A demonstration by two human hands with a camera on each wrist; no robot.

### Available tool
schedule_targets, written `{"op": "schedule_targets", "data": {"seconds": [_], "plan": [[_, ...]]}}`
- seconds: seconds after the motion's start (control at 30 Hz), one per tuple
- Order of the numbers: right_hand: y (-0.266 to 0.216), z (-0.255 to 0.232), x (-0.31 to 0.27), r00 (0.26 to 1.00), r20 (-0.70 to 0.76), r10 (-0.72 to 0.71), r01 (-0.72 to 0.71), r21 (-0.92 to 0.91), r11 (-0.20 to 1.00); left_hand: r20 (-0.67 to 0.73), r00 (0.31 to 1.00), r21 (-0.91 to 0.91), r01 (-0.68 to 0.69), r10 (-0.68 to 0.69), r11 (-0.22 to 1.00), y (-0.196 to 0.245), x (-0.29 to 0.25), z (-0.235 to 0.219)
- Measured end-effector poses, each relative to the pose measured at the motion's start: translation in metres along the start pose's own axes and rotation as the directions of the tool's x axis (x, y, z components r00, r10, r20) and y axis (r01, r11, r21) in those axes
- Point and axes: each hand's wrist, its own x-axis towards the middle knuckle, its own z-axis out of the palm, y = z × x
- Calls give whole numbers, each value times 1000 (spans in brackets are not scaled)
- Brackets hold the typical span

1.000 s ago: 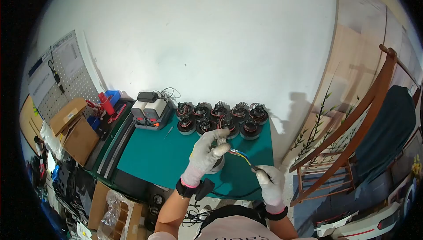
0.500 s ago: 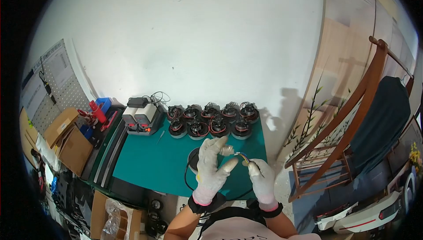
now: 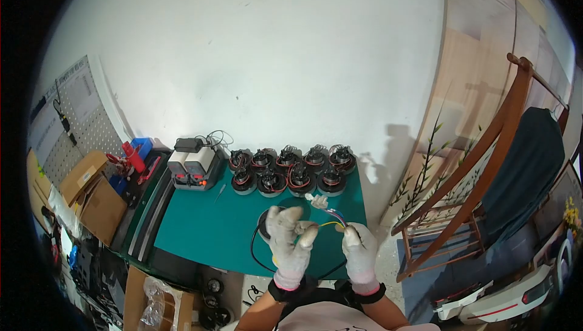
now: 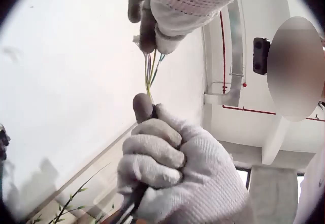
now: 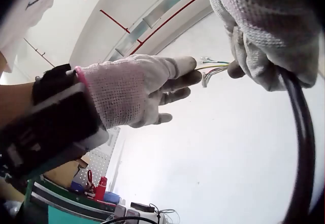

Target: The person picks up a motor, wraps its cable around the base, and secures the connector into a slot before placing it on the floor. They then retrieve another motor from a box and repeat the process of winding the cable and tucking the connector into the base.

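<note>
In the head view my gloved left hand (image 3: 288, 243) pinches a yellow-green wire (image 3: 328, 223) between thumb and fingertip. My gloved right hand (image 3: 361, 252) grips a black cable (image 5: 303, 142), its fingers curled round it close to where the thin coloured wires (image 5: 218, 69) come out. White connectors (image 3: 317, 201) on the other wires stick out past the left fingertips. Below and partly behind the left hand stands a round grey housing (image 3: 263, 229), with a black cable curving down beside it.
Two rows of round black motor-like units (image 3: 299, 179) with red wires stand along the back of the green mat (image 3: 200, 228). A two-bay grey and white device (image 3: 195, 164) is at back left, a thin screwdriver (image 3: 220, 192) beside it. A wooden rack (image 3: 498, 149) stands right.
The left hand has let the connectors out of its fingers and now pinches the yellow-green wire. Both hands have come closer together. The head view has shifted slightly.
</note>
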Motion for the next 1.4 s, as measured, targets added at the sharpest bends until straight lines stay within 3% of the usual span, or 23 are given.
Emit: {"op": "schedule_targets", "data": {"seconds": [0.03, 0.1, 0.2, 0.27, 0.37, 0.43, 0.5, 0.57, 0.63, 0.67, 0.8, 0.83, 0.87, 0.9, 0.93, 0.97, 1.03, 1.07, 1.17, 1.2, 1.3, 1.33, 1.4], "plan": [[-3, 1, -1, 998, -14, 69, -67, 115, 991, -11, 968, -427, 223, -252, 876, -5, -8, 6], [-14, -7, 1, 979, 122, 163, -191, 265, 945, 35, 964, -373, 259, -265, 891, -20, -4, 5], [-14, -16, 4, 876, 389, 284, -420, 329, 846, 283, 819, -459, 572, -499, 679, -20, 21, 0], [-14, -17, 6, 785, 512, 348, -504, 202, 840, 358, 840, -479, 540, -407, 692, -27, 38, -3], [-25, -14, 6, 857, 428, 289, -373, 127, 919, 469, 837, -451, 501, -281, 739, -20, 59, -12], [-26, -12, 5, 896, 347, 276, -326, 96, 940, 357, 870, -336, 459, -340, 822, -10, 68, -17], [-24, -10, 5, 933, 256, 254, -279, 66, 958, 177, 959, -326, 271, -224, 906, -18, 72, -27], [-22, -10, 5, 950, 181, 253, -268, 66, 961, 252, 966, -218, 116, -59, 969, -12, 66, -38], [-21, -9, 6, 948, 170, 268, -281, 58, 958, 416, 873, -2, -279, 255, 960, -2, 69, -38], [-21, -8, 7, 946, 166, 278, -289, 47, 956, 449, 846, 146, -387, 288, 911, 3, 68, -35], [-12, -7, 9, 976, 186, 115, -93, -125, 988, 465, 806, 136, -474, 367, 870, 5, 79, -34], [-10, -6, 9, 974, 226, -27, 71, -188, 980, 462, 808, 139, -472, 365, 870, 3, 84, -35], [-8, -6, 9, 947, 275, -165, 234, -242, 942, 537, 779, 65, -420, 323, 905, 0, 89, -38], [-8, -8, 10, 946, 281, -163, 234, -245, 941, 608, 741, -4, -357, 286, 934, -2, 93, -40], [-8, -12, 11, 917, 354, -186, 293, -278, 915, 615, 786, 40, -101, 55, 994, 1, 95, -41], [-7, -16, 12, 882, 425, -204, 352, -304, 885, 610, 790, 42, -98, 52, 994, -1, 98, -42], [-7, -19, 12, 871, 429, -241, 380, -276, 883, 736, 553, 88, 493, -390, 865, -9, 104, -47], [-6, -20, 11, 861, 425, -280, 408, -248, 879, 760, 472, 85, 609, -446, 789, -18, 101, -47], [-2, -27, 15, 878, 396, -270, 381, -235, 894, 790, 429, -29, 740, -438, 672, -44, 79, -39], [-2, -26, 15, 881, 385, -276, 383, -236, 893, 807, 480, -174, 749, -343, 639, -47, 72, -38], [-5, -22, 15, 942, 209, -264, 301, -174, 937, 744, 515, -138, 741, -426, 657, -49, 60, -35], [-5, -23, 15, 974, 159, -159, 186, -173, 967, 748, 511, -138, 743, -423, 655, -47, 59, -32], [-6, -22, 16, 992, 114, -49, 68, -167, 984, 690, 623, -271, 695, -369, 666, -41, 54, -27]]}}
